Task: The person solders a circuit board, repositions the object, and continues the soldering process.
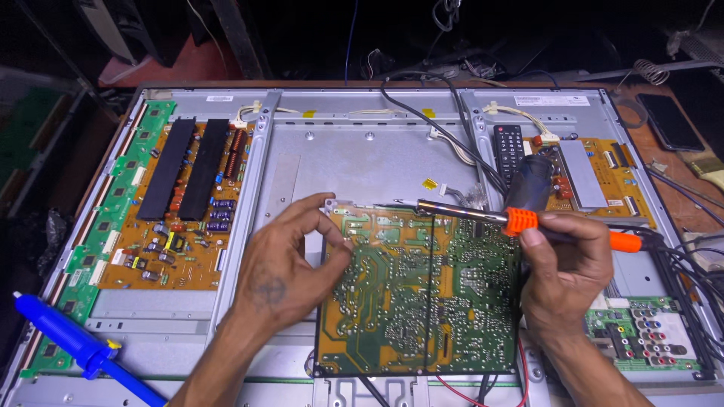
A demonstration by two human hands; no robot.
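This looks like an electronics repair workshop: an opened flat television [362,151] lies on a wooden worktop [656,143] with its circuit boards exposed (back cover removed), beside a soldering iron [520,218], loose cables [694,264] and a blue desoldering pump [72,339].

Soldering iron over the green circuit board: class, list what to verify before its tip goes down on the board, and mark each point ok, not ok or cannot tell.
1. Soldering iron gripped by right hand: ok.
2. Green circuit board steadied by left hand at its left edge: ok.
3. Solder side up: ok.
4. Tip hot: cannot tell.
5. Left fingers clear of tip: not ok, close.
6. Blue desoldering pump nearby: ok.
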